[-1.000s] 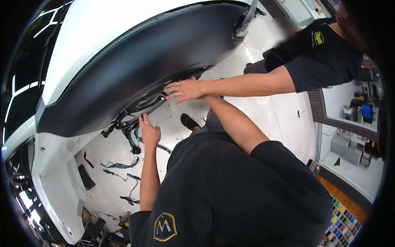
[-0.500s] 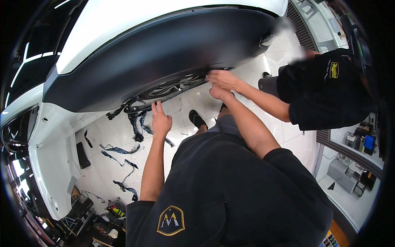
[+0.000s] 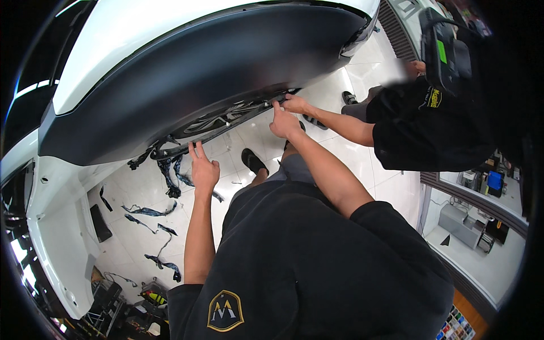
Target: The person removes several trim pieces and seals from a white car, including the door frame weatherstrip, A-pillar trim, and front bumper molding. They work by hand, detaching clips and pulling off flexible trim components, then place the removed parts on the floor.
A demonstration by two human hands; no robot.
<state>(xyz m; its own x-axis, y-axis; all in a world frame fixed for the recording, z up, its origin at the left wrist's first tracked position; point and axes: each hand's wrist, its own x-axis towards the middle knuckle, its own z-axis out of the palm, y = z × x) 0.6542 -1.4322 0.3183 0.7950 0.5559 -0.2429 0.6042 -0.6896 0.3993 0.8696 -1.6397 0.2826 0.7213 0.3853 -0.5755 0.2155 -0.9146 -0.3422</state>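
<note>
Strip (image 3: 245,117), upper centre: not flush with panel (image 3: 192,85). Left hand (image 3: 205,171): spread, touching it, nothing clasped. Right hand (image 3: 285,122): half-curled, hold unclear.

From where I stand, the floor (image 3: 362,164) is shiny white tiles. A crumpled dark strip (image 3: 150,211) lies on it like an old ribbon, with a flat black piece (image 3: 101,224) near it. A thin cord (image 3: 120,278) curls close to a messy pile of dark things (image 3: 107,300), and a bright yellow-green thing (image 3: 154,297) is beside that. Over on the other side is a big grey box (image 3: 460,225), with a small blue thing (image 3: 495,182) past it. Near the grey box is a little black triangle (image 3: 445,241). Lots of tiny coloured squares (image 3: 457,326) sit in rows beside an orange-brown strip (image 3: 476,317).
</note>
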